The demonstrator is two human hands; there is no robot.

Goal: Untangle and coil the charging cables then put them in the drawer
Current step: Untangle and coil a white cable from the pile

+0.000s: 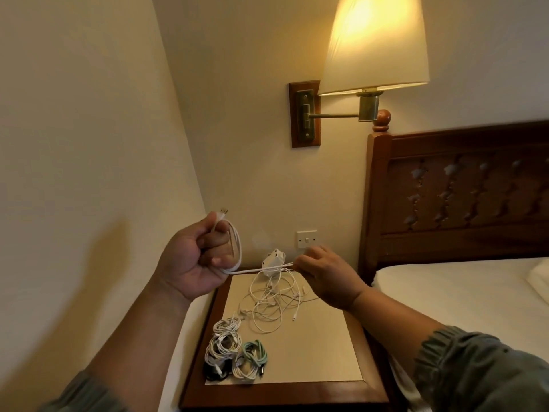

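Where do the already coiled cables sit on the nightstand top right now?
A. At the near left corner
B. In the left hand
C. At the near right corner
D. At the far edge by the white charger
A: the coiled cables lie bunched at the near left corner of the nightstand, while the tangled cables lie farther back by the white charger.

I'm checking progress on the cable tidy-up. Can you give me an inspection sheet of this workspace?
Surface: nightstand top, pale inset, wood frame.
Job's things: coiled cables at near left; tangled white cables mid-top; drawer not visible.
Clutter: white charger block at the back.
Grippers: left hand fisted around a loop; right hand pinching the same white cable.
Cables: that cable stretched between hands.
Surroundings: lit wall lamp, wall switch, headboard, bed.
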